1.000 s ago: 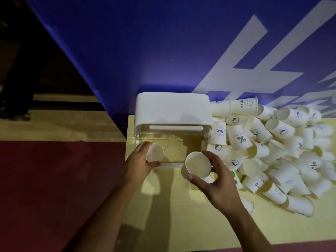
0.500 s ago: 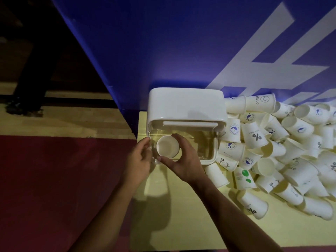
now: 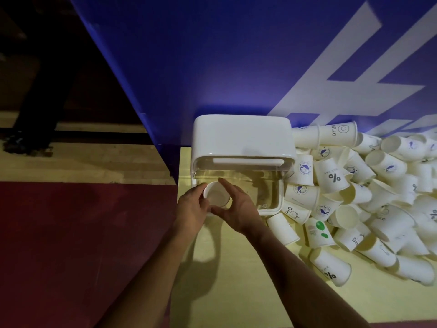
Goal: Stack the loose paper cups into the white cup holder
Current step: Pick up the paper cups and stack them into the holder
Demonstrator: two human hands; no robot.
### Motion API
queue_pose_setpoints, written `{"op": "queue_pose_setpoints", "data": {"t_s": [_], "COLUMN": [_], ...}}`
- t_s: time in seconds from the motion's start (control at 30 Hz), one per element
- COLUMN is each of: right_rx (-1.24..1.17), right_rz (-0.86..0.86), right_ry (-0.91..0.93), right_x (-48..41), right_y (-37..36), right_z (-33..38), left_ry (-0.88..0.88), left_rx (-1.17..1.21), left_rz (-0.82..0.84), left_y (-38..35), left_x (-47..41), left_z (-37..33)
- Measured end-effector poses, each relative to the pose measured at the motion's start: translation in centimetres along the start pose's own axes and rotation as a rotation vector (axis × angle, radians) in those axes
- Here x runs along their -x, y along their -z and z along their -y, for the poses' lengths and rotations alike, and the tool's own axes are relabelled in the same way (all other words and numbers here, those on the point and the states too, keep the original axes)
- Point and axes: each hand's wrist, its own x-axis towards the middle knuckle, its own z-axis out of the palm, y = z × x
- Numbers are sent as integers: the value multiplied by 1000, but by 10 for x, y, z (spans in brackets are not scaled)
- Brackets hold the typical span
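Paper cup (image 3: pixel 216 194) sits mouth-up at the left front corner of the white cup holder (image 3: pixel 241 138), in its clear lower part. Both hands close round it: left hand (image 3: pixel 192 209) wraps the cup's left side w/ fingers curled on the rim; right hand (image 3: pixel 238 209) spans the right side, index finger on the far rim, thumb at the near side, other fingers spread. Holder sits on the yellow table (image 3: pixel 236 280), back against a blue wall (image 3: pixel 212 67). Just right of the holder, touching it, a pile of loose cups (image 3: pixel 354 192) lies tumbled, most on their sides. Forearms reach in from below, converging at the cup.
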Motion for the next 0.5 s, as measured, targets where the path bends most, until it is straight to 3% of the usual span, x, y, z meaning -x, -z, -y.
{"op": "queue_pose_setpoints", "data": {"t_s": [0.3,0.5], "right_rx": [-52,-128], "right_rz": [30,-197], "right_ry": [2,-46], "right_x": [9,70], "right_y": [9,67], "right_z": [0,5], "left_ry": [-25,-150], "left_rx": [8,137], "left_rz": [-20,-139], "left_y": [5,27], "left_x": [7,48], "left_z": [-3,-48]}}
